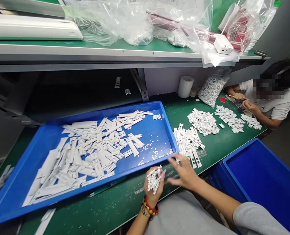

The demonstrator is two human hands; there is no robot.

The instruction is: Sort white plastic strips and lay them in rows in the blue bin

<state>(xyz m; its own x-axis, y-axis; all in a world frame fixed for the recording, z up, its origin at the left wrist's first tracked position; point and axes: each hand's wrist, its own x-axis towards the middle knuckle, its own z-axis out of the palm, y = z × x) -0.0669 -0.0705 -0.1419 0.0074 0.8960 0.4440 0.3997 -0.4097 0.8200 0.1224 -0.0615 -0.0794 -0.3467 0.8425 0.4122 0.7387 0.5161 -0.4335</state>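
The left hand (152, 186) is closed around a bundle of small white plastic pieces (155, 178), its grip full and the pieces sticking out above the fist at uneven angles. It sits at about six o'clock in the head view, just off the near lip of the blue tray (37, 156), which lies tilted on the green table (215, 147) and carries a loose heap of white strips (86, 153) plus a scatter of tiny bits toward its three o'clock corner. The right hand (184, 174) is spread flat and holds nothing; its fingertips (171, 160) reach toward ten o'clock, just beside the tray's near right corner and a row of longer strips (187, 143) lying on the table.

Further out, at one to two o'clock, sit more white piles (203, 121), and another person (269, 98) works at the far end. A blue bin (262, 176) stands at four o'clock.

The bundle looks the likeliest thing to fail: the pieces are ragged and crowded, so a squeeze that eases or one more piece pushed in could spill several onto the table. The open hand, sweeping low, could also knock the row of strips askew, or nudge the tilted tray so its heap slides
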